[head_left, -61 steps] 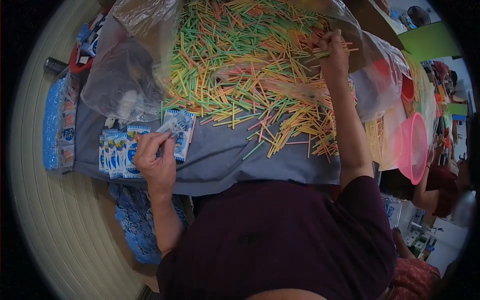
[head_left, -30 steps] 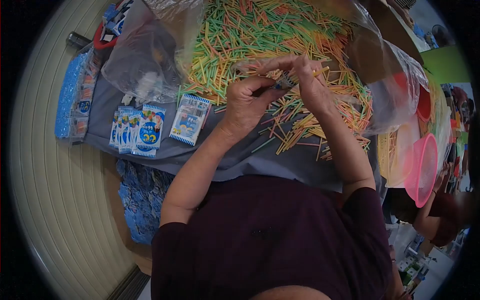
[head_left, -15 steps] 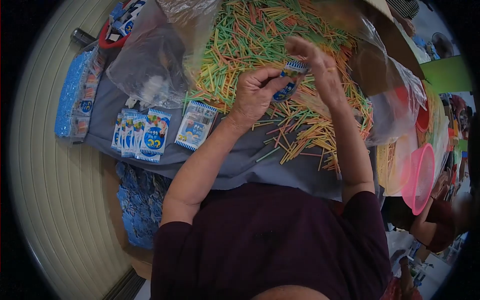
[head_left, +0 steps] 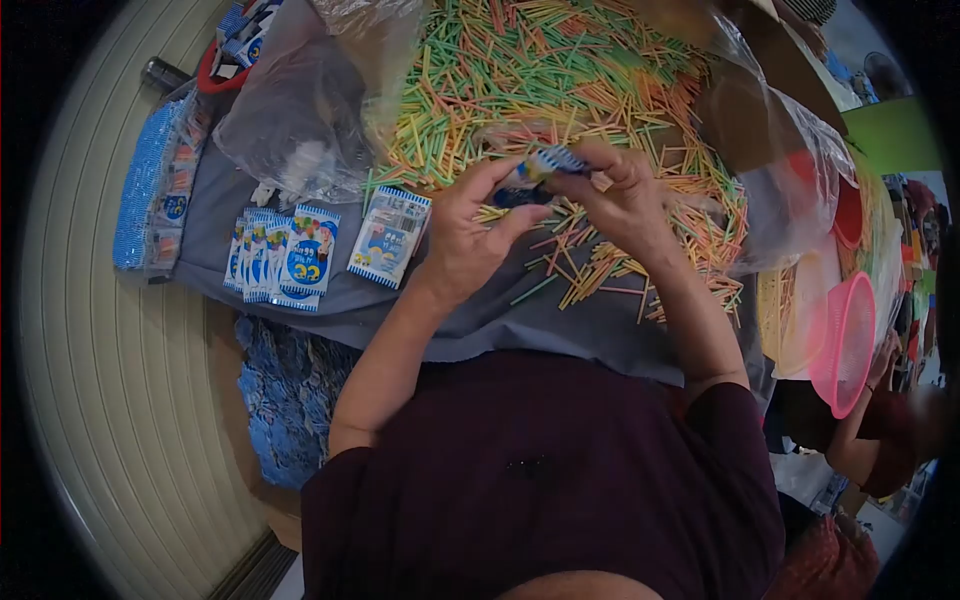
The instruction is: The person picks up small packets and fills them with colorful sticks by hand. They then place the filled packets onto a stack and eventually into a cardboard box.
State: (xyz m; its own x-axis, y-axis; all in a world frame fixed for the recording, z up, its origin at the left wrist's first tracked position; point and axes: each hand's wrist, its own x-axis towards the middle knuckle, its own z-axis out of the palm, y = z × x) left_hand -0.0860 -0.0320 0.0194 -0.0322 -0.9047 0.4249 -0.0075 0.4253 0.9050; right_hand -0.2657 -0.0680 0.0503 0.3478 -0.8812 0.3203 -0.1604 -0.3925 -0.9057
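Observation:
A small blue and white packet (head_left: 545, 170) is held between my two hands, in front of a large heap of thin coloured sticks (head_left: 510, 70). My left hand (head_left: 468, 235) pinches the packet's left side between thumb and fingers. On the right side, my right hand (head_left: 628, 200) grips its upper edge with curled fingers. What is inside the packet cannot be made out. To the left, a flat packet (head_left: 390, 236) lies on the grey cloth (head_left: 470, 325), beside an overlapping row of similar packets (head_left: 310, 250).
Clear plastic sheeting (head_left: 300, 120) lies at the left of the heap. A bundle of blue packets (head_left: 150, 190) and a red basket (head_left: 215, 75) stand farther left. At the right are a pink strainer (head_left: 843, 345) and another person's arm (head_left: 855, 440).
My right hand has come down from above and now grips the packet. My left hand has moved slightly down and left, and the packet has tilted and shifted left.

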